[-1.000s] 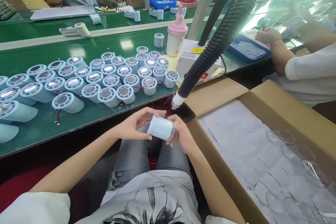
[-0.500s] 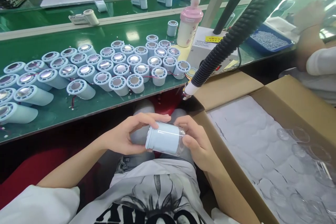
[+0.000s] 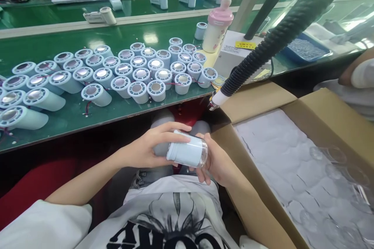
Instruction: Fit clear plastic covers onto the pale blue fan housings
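Note:
I hold a pale blue cylinder with a clear cover [image 3: 187, 153] over my lap, lying sideways. My left hand [image 3: 150, 148] grips its left end with fingers over the top. At its right, clear end, my right hand [image 3: 216, 161] cups it from behind and below. Several like pale blue cylinders [image 3: 131, 72] with shiny round tops stand and lie on the green bench [image 3: 58, 124] in front of me. A black ribbed hose with a white nozzle [image 3: 217, 99] hangs just above and right of my hands.
An open cardboard box [image 3: 257, 101] at my right holds white paper and clear round covers [image 3: 336, 155]. A pink-capped bottle [image 3: 216, 27] and a white device [image 3: 233, 52] stand on the bench. Another person's arm [image 3: 359, 72] is at far right; other people work across the far bench.
Both hands have turned the cylinder so its clear end tilts more toward me and to the right. My view has drifted slightly; the person at right has pulled their arm back.

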Tool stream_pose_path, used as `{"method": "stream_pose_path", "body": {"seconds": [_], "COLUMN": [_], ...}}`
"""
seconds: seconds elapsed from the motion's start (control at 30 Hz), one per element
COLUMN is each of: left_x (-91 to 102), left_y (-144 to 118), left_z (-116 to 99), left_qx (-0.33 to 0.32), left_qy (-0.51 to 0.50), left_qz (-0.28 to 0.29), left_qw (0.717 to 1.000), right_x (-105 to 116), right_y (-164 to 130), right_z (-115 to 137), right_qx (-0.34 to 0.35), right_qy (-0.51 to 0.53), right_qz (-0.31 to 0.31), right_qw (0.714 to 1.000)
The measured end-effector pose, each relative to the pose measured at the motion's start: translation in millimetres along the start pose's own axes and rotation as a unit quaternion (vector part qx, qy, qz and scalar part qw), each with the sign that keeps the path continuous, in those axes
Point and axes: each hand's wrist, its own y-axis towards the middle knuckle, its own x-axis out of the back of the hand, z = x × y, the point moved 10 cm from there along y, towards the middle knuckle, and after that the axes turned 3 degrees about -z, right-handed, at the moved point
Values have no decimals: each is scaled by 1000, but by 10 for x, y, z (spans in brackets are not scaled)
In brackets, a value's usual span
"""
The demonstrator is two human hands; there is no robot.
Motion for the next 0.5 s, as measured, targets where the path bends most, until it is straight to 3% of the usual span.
{"method": "stream_pose_path", "body": {"seconds": [0.07, 0.17, 0.23, 0.3, 0.37, 0.4, 0.43, 0.5], "left_x": [10, 16, 9, -10, -26, -34, -41, -41], "left_y": [-25, -91, -149, -190, -208, -212, -213, -199], "left_z": [27, 134, 213, 254, 273, 279, 283, 263], "left_qx": [32, 122, 186, 225, 242, 246, 247, 229], "left_qy": [1, -42, -82, -118, -147, -156, -161, -153], "left_qz": [-12, -32, -45, -52, -55, -54, -49, -37], "left_qw": [999, 991, 978, 966, 958, 955, 954, 960], "right_x": [35, 164, 148, 7, -137, -172, -177, -118], "right_y": [2, -83, -238, -414, -548, -580, -585, -532], "right_z": [-44, 195, 430, 585, 632, 636, 638, 633], "right_qx": [8, 165, 304, 424, 500, 516, 517, 483], "right_qy": [-38, -160, -255, -362, -449, -469, -471, -430], "right_qz": [-13, -77, -98, -81, -63, -59, -57, -57], "right_qw": [999, 970, 913, 826, 738, 715, 712, 760]}}
